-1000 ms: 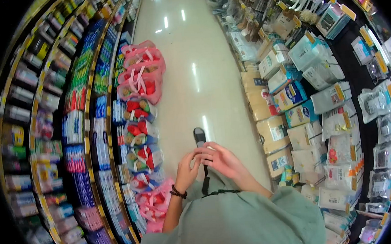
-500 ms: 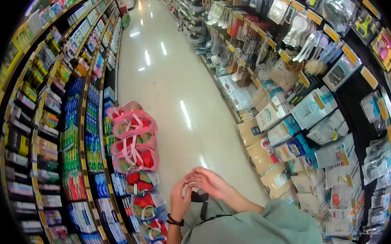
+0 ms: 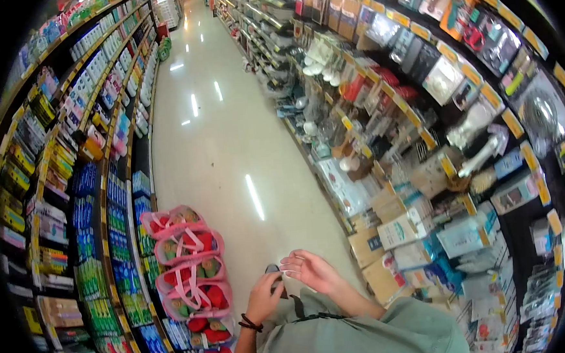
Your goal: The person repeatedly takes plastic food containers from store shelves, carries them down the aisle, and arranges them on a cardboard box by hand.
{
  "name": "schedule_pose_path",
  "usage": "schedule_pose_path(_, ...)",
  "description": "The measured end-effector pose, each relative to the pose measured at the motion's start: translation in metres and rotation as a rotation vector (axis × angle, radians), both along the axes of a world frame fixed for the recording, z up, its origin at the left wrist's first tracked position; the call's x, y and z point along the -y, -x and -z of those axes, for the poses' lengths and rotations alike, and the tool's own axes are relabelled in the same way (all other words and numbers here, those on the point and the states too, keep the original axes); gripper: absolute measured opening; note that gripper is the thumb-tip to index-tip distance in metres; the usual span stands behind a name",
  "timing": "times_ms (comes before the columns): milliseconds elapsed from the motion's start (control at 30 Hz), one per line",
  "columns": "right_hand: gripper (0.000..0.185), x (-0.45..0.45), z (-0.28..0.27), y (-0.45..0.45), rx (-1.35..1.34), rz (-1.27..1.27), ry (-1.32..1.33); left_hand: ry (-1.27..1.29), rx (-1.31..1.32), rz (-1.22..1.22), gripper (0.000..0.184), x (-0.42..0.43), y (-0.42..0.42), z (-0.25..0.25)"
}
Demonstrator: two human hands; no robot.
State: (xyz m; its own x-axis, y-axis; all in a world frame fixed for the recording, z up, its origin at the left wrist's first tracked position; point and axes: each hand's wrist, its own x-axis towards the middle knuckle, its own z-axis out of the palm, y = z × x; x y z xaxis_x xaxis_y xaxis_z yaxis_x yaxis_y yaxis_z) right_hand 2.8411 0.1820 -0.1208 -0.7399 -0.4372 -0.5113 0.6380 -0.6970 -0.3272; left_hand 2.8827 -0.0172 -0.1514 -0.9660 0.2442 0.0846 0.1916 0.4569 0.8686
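My left hand (image 3: 263, 299) is in front of my body at the lower middle, loosely curved, its fingers and thumb apart. A dark beaded bracelet (image 3: 251, 323) circles that wrist. My right hand (image 3: 313, 272) is just to the right, with its fingers spread and bent toward the left fingertips. I see nothing held in either hand. A small pale spot shows between the fingertips, too small to make out. Below the hands are my green-grey shirt (image 3: 344, 338) and a dark strap (image 3: 298, 305). The tip of a shoe (image 3: 272, 268) shows behind the left fingers.
On the left, shelves hold toothbrush packs (image 3: 93, 269) and bottles. Pink bags (image 3: 191, 269) with red and green contents stand along that shelf's foot. Hanging kitchen tools and packets (image 3: 467, 230) line the right side. A shiny pale floor (image 3: 229, 154) runs up the aisle between.
The view has shifted, so the pink bags appear lower and further left. My hands have moved slightly apart, and the left hand sits a little lower.
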Motion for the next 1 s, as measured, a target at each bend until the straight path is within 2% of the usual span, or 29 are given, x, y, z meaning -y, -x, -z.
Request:
schedule_pose_path(100,0.02,0.009,-0.021,0.072,-0.117,0.023,0.015,0.021,-0.058,0.004,0.029,0.024,0.091,-0.01)
schedule_pose_path(200,0.02,0.017,-0.029,0.13,-0.152,0.071,0.01,0.099,-0.182,-0.015,0.029,0.035,0.175,-0.063)
schedule_pose_path(233,0.02,0.019,-0.026,0.148,-0.154,0.081,0.001,0.03,-0.189,-0.037,0.026,0.037,0.198,-0.066)
schedule_pose_path(433,0.017,0.026,0.02,0.273,-0.037,0.072,-0.012,-0.094,-0.061,-0.053,0.024,0.031,0.315,-0.036)
schedule_pose_path(533,0.016,0.025,0.036,0.36,-0.027,0.073,0.014,-0.004,-0.014,0.021,0.027,0.02,0.376,-0.024)
schedule_pose_path(567,0.016,0.024,0.04,0.389,-0.023,0.073,0.025,-0.02,-0.026,0.06,0.035,0.018,0.399,-0.016)
schedule_pose_path(667,0.016,0.025,0.041,0.484,0.052,0.105,-0.033,0.004,0.043,0.111,0.043,0.011,0.474,-0.024)
schedule_pose_path(700,0.016,0.026,0.036,0.515,-0.005,0.086,-0.028,-0.007,0.078,0.115,0.047,0.011,0.5,-0.029)
schedule_pose_path(800,0.015,0.031,0.028,0.604,-0.01,0.092,0.002,-0.137,0.158,0.09,0.046,0.015,0.579,-0.039)
schedule_pose_path(1000,0.017,0.051,-0.001,0.745,-0.109,0.03,-0.046,-0.309,0.226,-0.142,0.033,0.041,0.709,-0.047)
